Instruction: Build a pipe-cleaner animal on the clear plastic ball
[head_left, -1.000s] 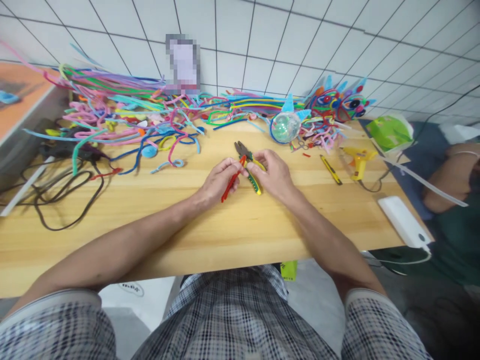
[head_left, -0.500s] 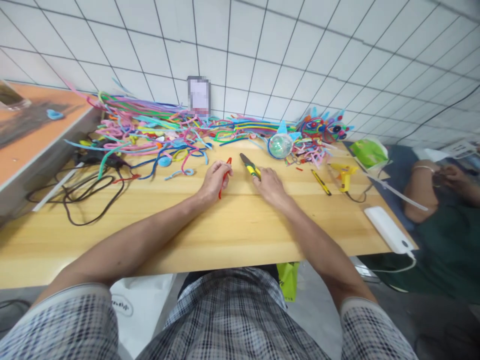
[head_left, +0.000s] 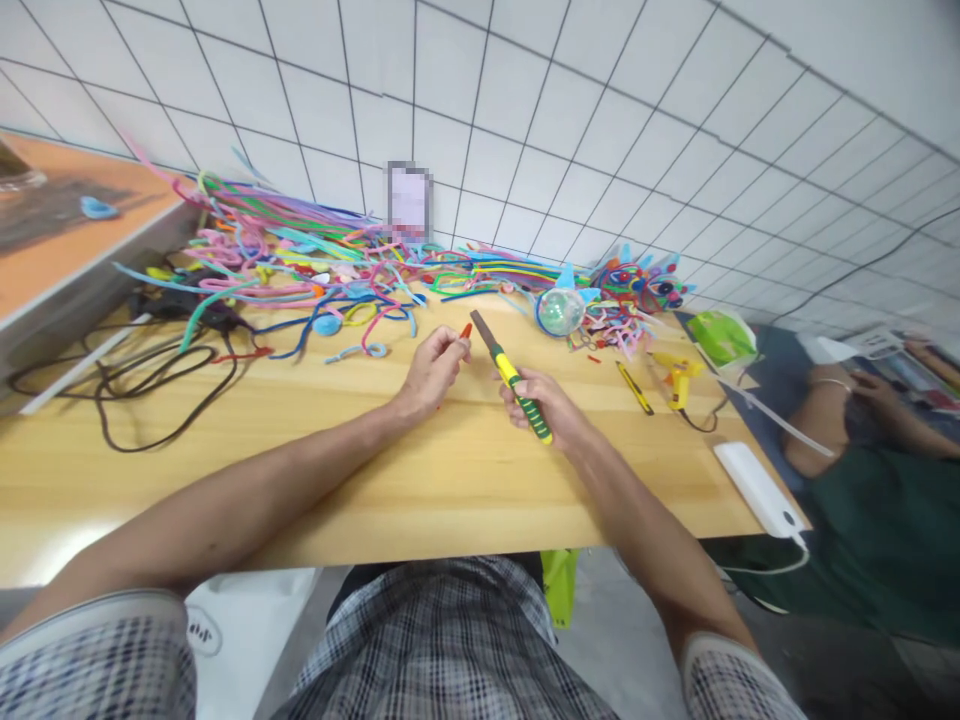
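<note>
In the head view, the person's left hand (head_left: 433, 375) has its fingers pinched together on a bent red fuzzy pipe cleaner (head_left: 466, 331); only its tip shows above the fingertips and a small bit of red below, the rest being covered by the hand. The right hand (head_left: 553, 405) has its fingers wrapped round the green-and-yellow handles of a pair of dark metal pliers (head_left: 507, 368), over the wooden counter (head_left: 352, 490). The pliers point up and away, their nose near the red piece but apart from it; the view is too edge-on to tell whether the jaws meet.

Behind, a tangled heap of multicoloured fuzzy pipe cleaners (head_left: 259, 240) overlaps so much that single stems are hard to follow. A clear round plastic ball with light-blue points (head_left: 561, 312) partly hides what lies behind it, and its greenish contents are blurred. The upright dark-edged rectangle (head_left: 409, 200) by the wall is pixelated and unreadable. A black object with looped cables (head_left: 176, 305) is partly buried under stems at the left. At the right, a co-worker's arm (head_left: 816, 425) is blurred, with the person's head out of frame.
</note>
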